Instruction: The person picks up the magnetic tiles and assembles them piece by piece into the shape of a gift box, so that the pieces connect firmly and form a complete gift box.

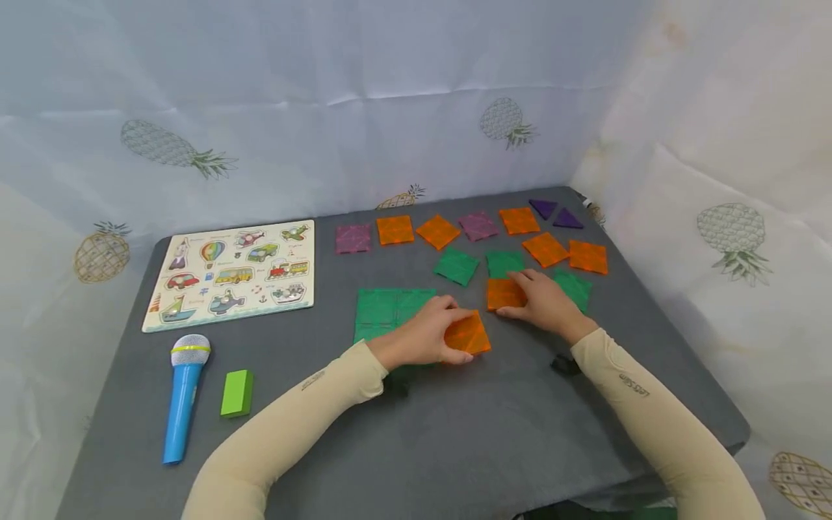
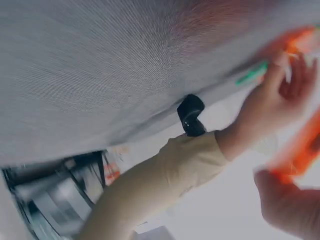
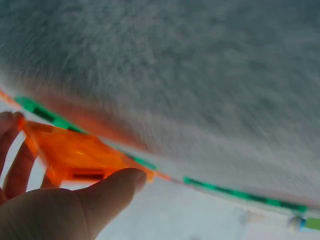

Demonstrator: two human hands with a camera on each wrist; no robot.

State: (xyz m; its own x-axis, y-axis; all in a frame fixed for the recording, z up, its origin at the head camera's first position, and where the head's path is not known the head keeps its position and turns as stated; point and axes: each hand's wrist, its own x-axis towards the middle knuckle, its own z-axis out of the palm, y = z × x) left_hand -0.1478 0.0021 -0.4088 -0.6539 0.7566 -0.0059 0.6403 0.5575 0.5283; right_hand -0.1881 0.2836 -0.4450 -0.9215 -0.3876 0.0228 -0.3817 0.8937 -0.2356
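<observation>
Left hand: (image 1: 422, 336) pinches an orange square tile (image 1: 473, 336) between thumb and fingers, tilted, at the right edge of the green four-square panel (image 1: 377, 307).
Right hand: (image 1: 542, 300) grips a second orange tile (image 1: 504, 295) at its edges, just in front of a loose green square (image 1: 505, 263).
Risk, held tiles: if magnetic, as their look suggests, they could snap together askew when brought close at an angle.
Risk, panel: the left forearm passes close by; a low sweep might nudge the squares out of line.
In the way: the left hand covers part of the panel; the right wrist crosses before another green tile (image 1: 573, 289).
Near left, counter: (image 1: 455, 440) blue toy microphone (image 1: 182, 397), lime-green block (image 1: 237, 393) beside it.
Beyond those: vehicle peg-puzzle board (image 1: 214, 295).
Mid counter: a further green tile (image 1: 457, 266), lying askew.
Far edge: scattered orange squares (image 1: 394, 230), two purple squares (image 1: 353, 238), two dark purple triangles (image 1: 568, 218) at the corner.
Backdrop: pineapple-print curtain (image 1: 390, 159).
</observation>
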